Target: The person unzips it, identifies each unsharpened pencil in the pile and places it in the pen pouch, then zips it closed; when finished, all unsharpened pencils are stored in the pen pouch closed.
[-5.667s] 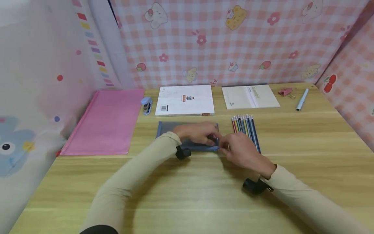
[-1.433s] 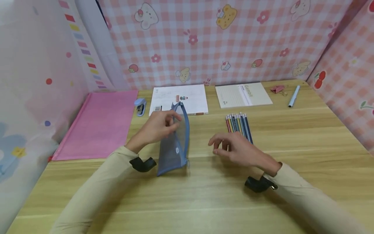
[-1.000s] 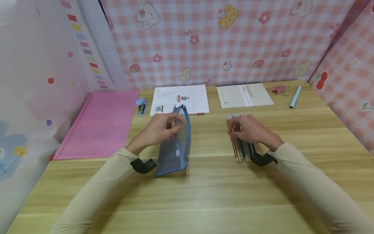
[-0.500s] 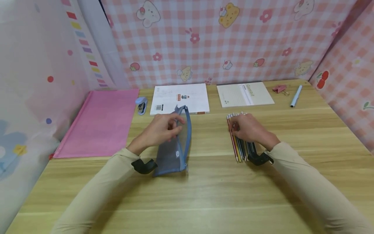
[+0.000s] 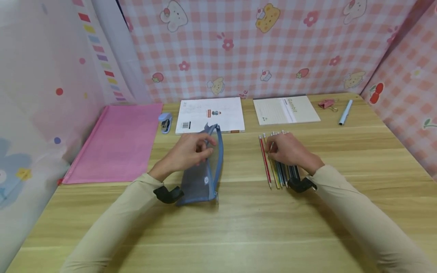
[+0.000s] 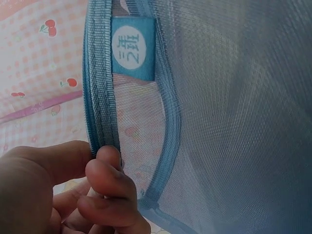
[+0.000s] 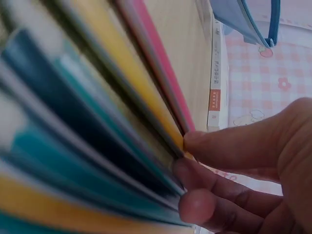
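Note:
A blue mesh zip pouch (image 5: 196, 184) stands tilted on the table with its mouth gaping to the right. My left hand (image 5: 187, 150) pinches one zipped edge of the mouth between thumb and fingers; a cloth label (image 6: 134, 48) shows above that grip in the left wrist view. A row of several pencils (image 5: 286, 176) lies under my right hand (image 5: 290, 149), which partly hides them. In the right wrist view its thumb and fingertips pinch the end of a yellow pencil (image 7: 131, 73). The red pencil (image 5: 265, 163) lies apart at the row's left side.
Behind the hands lie a white book (image 5: 211, 112) and a cream notepad (image 5: 286, 110). A pink folder (image 5: 117, 144) and a small stapler (image 5: 165, 123) are at the left. At the far right are a pink binder clip (image 5: 326, 104) and a light-blue pen (image 5: 345, 112).
My left hand turned the pouch from flat to raised and gaping. My right hand left the pouch for the pencils, and the red and yellow pencils have shifted left from the row.

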A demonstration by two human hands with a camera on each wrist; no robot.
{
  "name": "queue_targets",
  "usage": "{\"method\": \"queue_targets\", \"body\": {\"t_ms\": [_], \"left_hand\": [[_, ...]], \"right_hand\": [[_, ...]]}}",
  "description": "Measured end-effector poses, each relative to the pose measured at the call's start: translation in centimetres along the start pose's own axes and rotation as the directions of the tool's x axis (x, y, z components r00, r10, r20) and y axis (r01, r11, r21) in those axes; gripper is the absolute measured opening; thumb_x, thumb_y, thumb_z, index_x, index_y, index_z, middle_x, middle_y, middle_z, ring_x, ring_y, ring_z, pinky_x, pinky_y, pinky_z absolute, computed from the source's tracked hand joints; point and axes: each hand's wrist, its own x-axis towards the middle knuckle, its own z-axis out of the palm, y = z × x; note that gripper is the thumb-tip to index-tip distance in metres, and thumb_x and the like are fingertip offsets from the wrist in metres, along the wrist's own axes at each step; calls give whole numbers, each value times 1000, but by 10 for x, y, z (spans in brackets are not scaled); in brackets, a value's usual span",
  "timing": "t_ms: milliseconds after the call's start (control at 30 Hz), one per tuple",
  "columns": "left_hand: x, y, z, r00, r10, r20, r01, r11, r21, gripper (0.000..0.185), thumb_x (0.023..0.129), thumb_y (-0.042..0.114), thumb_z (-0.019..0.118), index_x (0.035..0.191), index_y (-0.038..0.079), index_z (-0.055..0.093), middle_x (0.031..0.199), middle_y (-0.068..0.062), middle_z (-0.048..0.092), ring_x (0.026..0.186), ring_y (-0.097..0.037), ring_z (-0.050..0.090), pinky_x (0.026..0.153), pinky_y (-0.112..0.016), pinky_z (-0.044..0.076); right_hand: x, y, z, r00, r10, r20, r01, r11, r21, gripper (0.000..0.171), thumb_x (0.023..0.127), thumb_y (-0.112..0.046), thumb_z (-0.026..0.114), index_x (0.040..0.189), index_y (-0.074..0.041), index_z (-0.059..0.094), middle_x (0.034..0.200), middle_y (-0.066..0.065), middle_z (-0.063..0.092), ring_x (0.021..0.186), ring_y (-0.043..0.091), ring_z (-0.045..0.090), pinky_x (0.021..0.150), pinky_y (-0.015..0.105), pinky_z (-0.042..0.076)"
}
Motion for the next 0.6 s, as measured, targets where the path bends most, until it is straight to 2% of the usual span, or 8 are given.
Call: {"method": "queue_targets", "body": {"t_ms": [167,300,500,600], "left_hand": [[0,0,0,1000,-7,0,7,1000,8,20,95,5,63,113,2,68,60,-3,62,46,-12,54,50,-23,45],[-1,-1,0,1000,-8,2,8,1000,6,20,95,6,62,114,3,68,61,-3,63,46,-12,55,49,-24,45],[-2,-2,-2,1000,-18,-3,18,1000,10,25,96,8,63,120,3,66,64,-3,64,47,-12,56,48,-24,46],[-2,-2,-3,1000,-28,-1,28,1000,13,29,96,8,62,125,4,63,65,-3,64,48,-13,57,49,-24,46]], "right_hand": [[3,-5,2,1000,0,29,0,1000,-21,5,84,-10,76,86,-10,72,79,5,73,74,18,66,73,40,53],[4,-10,4,999,29,13,-29,998,-53,6,80,-10,75,86,-11,72,77,5,71,75,21,63,73,41,50],[6,-16,4,993,115,5,-115,992,-52,24,71,-4,70,93,-11,75,97,15,73,82,27,57,72,39,47],[7,-15,4,990,144,-2,-144,989,-37,25,70,-7,71,93,-12,76,102,17,73,87,30,57,74,41,48]]}}
